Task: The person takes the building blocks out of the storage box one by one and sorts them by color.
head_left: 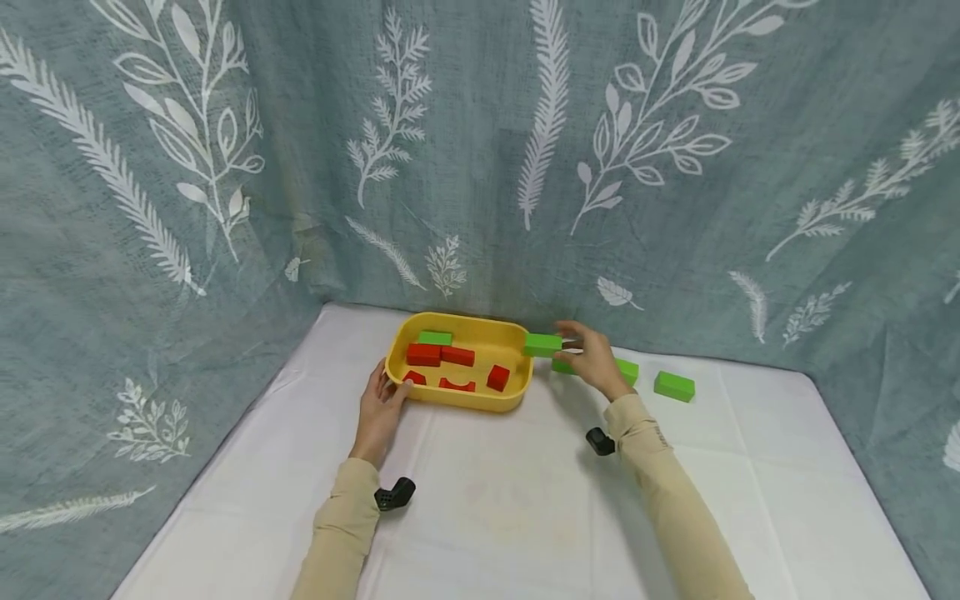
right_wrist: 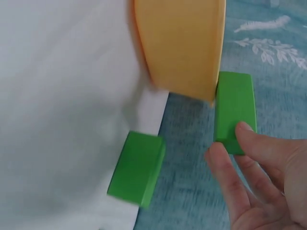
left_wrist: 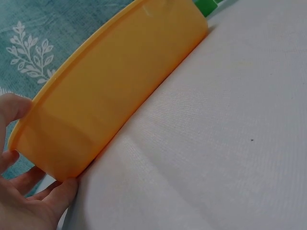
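R hand (head_left: pixel 595 360) pinches green block (head_left: pixel 543 345) by one end at R rim of tray (head_left: pixel 465 399), L hand (head_left: pixel 378 410) grips tray's L end, red blocks (head_left: pixel 423 355) inside, so weak pinch or rim knock could prob drop it outside nr other green blocks (head_left: pixel 674 387)

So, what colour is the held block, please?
The rectangular block is green, clearest in the right wrist view.

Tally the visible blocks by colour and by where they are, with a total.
Red blocks in yellow tray: 5
Green block in yellow tray: 1
Held green block in right grip: 1
Loose green blocks on table: 3
Total: 10
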The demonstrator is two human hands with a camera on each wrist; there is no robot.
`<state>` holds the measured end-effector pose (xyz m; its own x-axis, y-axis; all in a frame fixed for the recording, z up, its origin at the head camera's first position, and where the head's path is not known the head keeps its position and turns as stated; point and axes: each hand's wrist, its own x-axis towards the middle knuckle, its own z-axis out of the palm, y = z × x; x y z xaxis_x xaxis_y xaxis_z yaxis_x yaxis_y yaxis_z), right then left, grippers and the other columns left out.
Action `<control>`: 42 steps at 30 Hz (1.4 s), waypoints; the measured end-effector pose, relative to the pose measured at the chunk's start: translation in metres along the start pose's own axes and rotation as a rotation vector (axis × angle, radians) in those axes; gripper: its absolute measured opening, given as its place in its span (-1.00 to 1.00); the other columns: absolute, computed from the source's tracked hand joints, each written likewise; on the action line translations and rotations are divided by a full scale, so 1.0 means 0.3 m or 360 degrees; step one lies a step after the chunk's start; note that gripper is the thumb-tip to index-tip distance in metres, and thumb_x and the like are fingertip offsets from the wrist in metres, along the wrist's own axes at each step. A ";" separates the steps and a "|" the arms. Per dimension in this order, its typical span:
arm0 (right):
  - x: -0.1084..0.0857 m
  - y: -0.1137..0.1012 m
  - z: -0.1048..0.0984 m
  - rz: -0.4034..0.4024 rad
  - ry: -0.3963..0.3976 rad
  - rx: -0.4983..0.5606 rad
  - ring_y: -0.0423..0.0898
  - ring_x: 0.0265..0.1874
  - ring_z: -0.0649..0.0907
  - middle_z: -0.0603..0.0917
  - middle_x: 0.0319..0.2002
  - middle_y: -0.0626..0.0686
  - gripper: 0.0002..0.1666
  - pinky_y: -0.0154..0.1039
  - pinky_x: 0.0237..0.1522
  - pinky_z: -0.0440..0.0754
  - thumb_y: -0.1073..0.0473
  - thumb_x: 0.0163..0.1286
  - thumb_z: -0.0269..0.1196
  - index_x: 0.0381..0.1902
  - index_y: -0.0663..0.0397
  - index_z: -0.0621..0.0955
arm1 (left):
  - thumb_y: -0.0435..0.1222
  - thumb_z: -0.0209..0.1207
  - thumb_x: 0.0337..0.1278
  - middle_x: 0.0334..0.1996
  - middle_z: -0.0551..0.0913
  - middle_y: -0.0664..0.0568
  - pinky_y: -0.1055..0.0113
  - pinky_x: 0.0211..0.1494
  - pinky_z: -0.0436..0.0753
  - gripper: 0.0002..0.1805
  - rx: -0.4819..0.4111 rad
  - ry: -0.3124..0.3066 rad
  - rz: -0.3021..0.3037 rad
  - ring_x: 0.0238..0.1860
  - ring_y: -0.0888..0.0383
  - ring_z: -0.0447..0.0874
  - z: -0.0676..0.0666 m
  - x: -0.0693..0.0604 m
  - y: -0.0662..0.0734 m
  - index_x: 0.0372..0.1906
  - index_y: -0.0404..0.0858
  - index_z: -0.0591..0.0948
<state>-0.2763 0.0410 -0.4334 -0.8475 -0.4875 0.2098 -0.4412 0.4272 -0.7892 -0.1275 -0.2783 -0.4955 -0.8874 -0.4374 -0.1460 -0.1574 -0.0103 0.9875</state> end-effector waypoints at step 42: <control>-0.408 0.288 -0.565 0.0373 0.0410 -0.0396 0.42 0.06 0.55 0.51 0.14 0.49 -0.29 0.03 -0.03 0.65 0.48 0.28 0.26 0.36 0.46 0.30 | -0.21 0.11 0.40 0.55 0.03 0.01 0.23 0.47 0.28 -0.19 -0.0022 0.0015 -0.0049 0.49 0.02 0.10 0.013 0.004 0.013 0.58 -0.02 -0.05</control>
<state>-0.2607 0.2665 -0.4294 -0.9655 -0.1626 0.2036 -0.2587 0.6899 -0.6761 -0.1309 -0.2756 -0.4921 -0.8780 -0.4453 -0.1756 -0.1782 -0.0363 0.9833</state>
